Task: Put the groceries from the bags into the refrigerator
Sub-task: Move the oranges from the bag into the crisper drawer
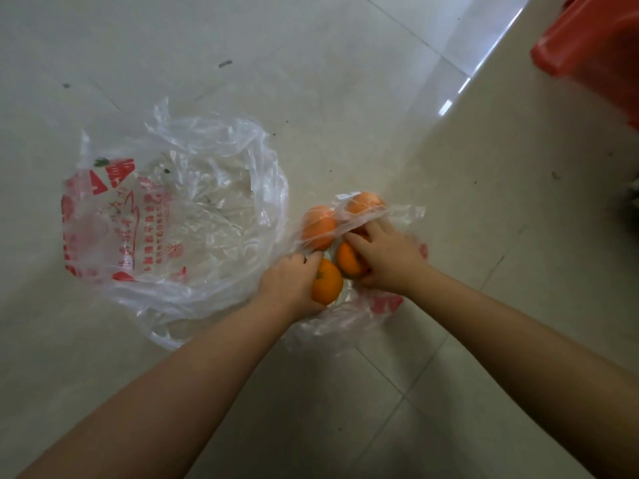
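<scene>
Two clear plastic bags with red print lie on the tiled floor. The larger bag (pixel 179 216) on the left gapes open and looks empty. The smaller bag (pixel 387 305) on the right holds several oranges. My left hand (pixel 290 281) grips one orange (pixel 327 283) at the bag's near side. My right hand (pixel 387 254) is closed on another orange (pixel 347 259) just beside it. Two more oranges (pixel 318 226) lie behind under the plastic film, the far one (pixel 366 202) partly covered. No refrigerator is in view.
A red plastic object (pixel 594 46) fills the top right corner. A pale raised surface or wall base (pixel 518 140) runs diagonally along the right. Small dark specks dot the floor tiles (pixel 242 63).
</scene>
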The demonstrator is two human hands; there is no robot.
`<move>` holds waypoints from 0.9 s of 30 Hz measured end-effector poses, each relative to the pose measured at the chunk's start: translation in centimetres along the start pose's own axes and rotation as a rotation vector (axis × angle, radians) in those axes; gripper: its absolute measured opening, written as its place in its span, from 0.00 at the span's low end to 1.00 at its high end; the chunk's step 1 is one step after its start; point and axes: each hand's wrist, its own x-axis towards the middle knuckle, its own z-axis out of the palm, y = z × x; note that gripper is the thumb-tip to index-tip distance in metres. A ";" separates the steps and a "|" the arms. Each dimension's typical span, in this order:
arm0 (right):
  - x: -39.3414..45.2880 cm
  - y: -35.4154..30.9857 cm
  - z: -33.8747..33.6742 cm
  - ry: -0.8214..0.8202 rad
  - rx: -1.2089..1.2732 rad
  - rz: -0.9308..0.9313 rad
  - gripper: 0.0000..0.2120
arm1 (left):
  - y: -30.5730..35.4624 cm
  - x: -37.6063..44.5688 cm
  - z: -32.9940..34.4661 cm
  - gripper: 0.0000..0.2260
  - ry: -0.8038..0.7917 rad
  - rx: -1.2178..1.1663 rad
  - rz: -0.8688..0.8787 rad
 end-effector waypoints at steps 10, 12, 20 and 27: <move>-0.7 -0.2 2.0 0.166 0.244 0.094 0.36 | 0.1 -1.7 0.5 0.32 0.237 -0.147 -0.001; -1.5 0.3 1.3 0.172 0.363 0.064 0.37 | 0.0 -2.4 -0.3 0.33 0.294 -0.187 0.033; -8.3 1.3 -7.4 0.181 0.784 0.143 0.30 | 2.5 -7.4 -8.7 0.34 0.332 -0.176 -0.009; -17.1 0.0 -21.8 0.317 0.900 0.231 0.33 | 9.5 -16.4 -24.2 0.32 0.352 -0.104 0.025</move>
